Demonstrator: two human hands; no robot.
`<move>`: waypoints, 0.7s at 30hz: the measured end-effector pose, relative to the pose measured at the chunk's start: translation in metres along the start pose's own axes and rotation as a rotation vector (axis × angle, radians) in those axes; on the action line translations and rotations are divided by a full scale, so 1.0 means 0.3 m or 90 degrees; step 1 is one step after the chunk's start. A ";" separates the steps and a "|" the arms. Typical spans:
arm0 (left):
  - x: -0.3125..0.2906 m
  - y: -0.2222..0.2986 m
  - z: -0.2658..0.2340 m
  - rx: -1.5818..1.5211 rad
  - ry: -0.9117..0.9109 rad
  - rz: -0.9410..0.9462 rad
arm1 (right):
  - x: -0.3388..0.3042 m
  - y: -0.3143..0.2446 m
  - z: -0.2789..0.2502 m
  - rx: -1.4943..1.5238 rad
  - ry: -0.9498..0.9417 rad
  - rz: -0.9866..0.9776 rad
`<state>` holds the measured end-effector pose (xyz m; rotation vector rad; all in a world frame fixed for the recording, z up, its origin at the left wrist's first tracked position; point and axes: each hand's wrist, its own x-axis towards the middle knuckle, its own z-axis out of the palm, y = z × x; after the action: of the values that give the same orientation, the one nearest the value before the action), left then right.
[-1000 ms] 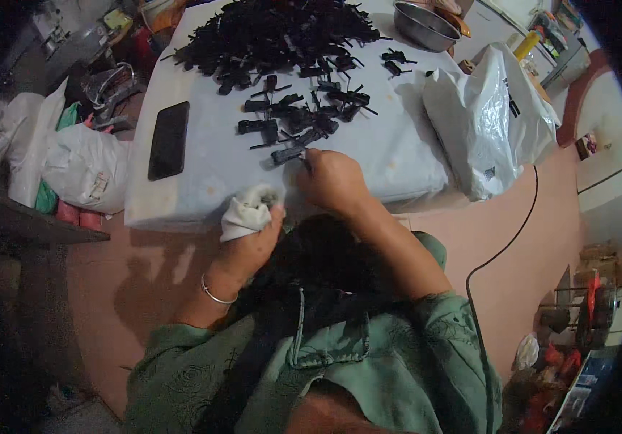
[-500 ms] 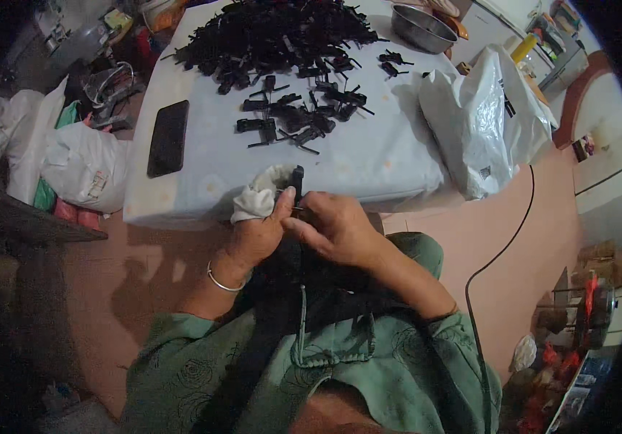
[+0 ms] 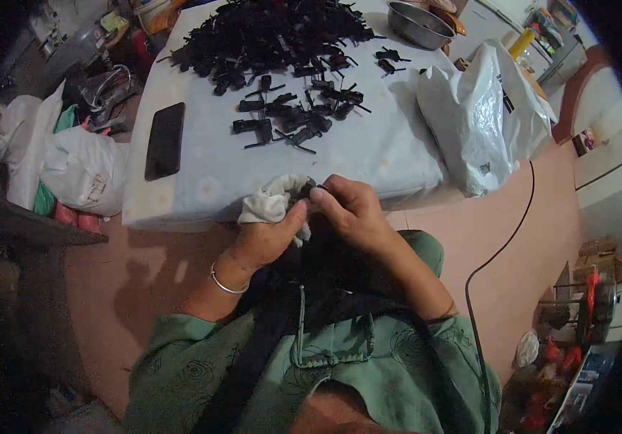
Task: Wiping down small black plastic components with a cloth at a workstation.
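My left hand (image 3: 266, 239) grips a crumpled white cloth (image 3: 271, 202) just below the table's near edge. My right hand (image 3: 349, 210) pinches a small black plastic part (image 3: 303, 189), mostly hidden inside the cloth. Both hands meet over my lap. On the table's pale cloth (image 3: 369, 155) lie several loose black parts (image 3: 289, 116), and behind them a big heap of the same parts (image 3: 267, 29).
A black phone (image 3: 164, 139) lies at the table's left side. A white plastic bag (image 3: 474, 123) slumps at the right corner, a metal bowl (image 3: 419, 22) behind it. White bags (image 3: 72, 170) sit on the floor left. A black cable (image 3: 499, 246) runs along the floor right.
My right hand took a black part from the table and drew it back to the cloth in my left hand. Both hands now press together at the table edge.
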<state>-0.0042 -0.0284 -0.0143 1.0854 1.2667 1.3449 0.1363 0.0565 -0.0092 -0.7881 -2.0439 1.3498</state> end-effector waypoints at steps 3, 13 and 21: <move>0.001 -0.001 0.011 0.059 0.057 0.053 | -0.009 -0.012 0.002 -0.103 -0.031 -0.065; 0.018 -0.043 0.008 0.520 0.159 0.401 | -0.010 0.045 0.109 0.072 0.054 0.034; 0.019 -0.012 -0.005 0.150 0.129 0.201 | -0.014 0.010 0.045 0.076 -0.001 0.008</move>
<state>-0.0064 -0.0230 -0.0179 1.3851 1.4751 1.6025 0.1299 0.0463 -0.0171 -0.7477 -1.9421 1.4656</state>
